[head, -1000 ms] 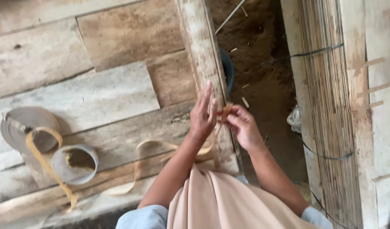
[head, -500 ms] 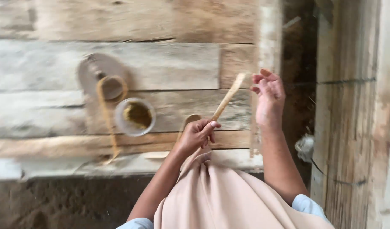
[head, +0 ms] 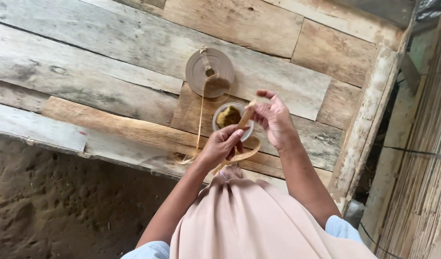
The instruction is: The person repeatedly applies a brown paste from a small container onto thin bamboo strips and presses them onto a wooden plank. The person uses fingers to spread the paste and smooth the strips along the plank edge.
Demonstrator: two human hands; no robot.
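Both hands work one thin tan strip point(head: 245, 120) above a platform of weathered planks point(head: 110, 62). The left hand point(head: 220, 146) is closed, pinching the strip between thumb and fingers. The right hand point(head: 274, 120), just beside it and a little farther from the body, has its fingers loosely curled, with the strip's upper end at its fingertips; whether it truly grips cannot be told. Below the left hand the strip loops back toward the person's beige garment point(head: 249, 220). Directly beyond the hands sits a small round bowl point(head: 232, 117) with yellowish-brown contents, and beyond that a flat coiled roll of strip point(head: 210, 72), a loose length trailing toward the platform's near edge.
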